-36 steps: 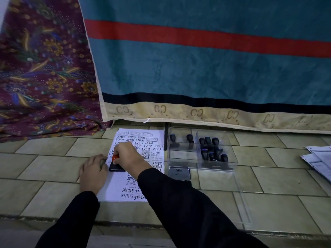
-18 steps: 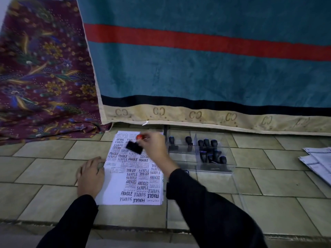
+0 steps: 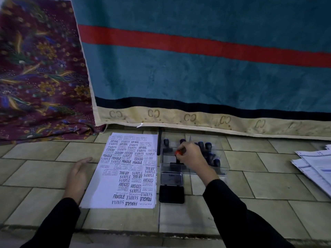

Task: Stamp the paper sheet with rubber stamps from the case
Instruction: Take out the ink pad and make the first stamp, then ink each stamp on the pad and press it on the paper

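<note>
A white paper sheet (image 3: 123, 169) covered with black stamped words lies on the tiled floor. To its right stands a clear plastic case (image 3: 219, 158) holding several dark-handled rubber stamps (image 3: 208, 145). My right hand (image 3: 192, 156) is inside the case, shut on a red-topped stamp (image 3: 178, 153) whose black base sits low in the case. My left hand (image 3: 78, 174) rests open on the floor at the sheet's left edge. An open black ink pad (image 3: 171, 187) lies just in front of the case.
A teal blanket (image 3: 197, 68) with a red stripe hangs behind, and a floral purple cloth (image 3: 39, 77) is at the left. A stack of printed papers (image 3: 315, 167) lies at the far right. A black pen (image 3: 159, 140) lies between sheet and case.
My right hand lifted the red-topped stamp off the sheet and carried it right into the case. My left hand slid off the sheet's edge and opened.
</note>
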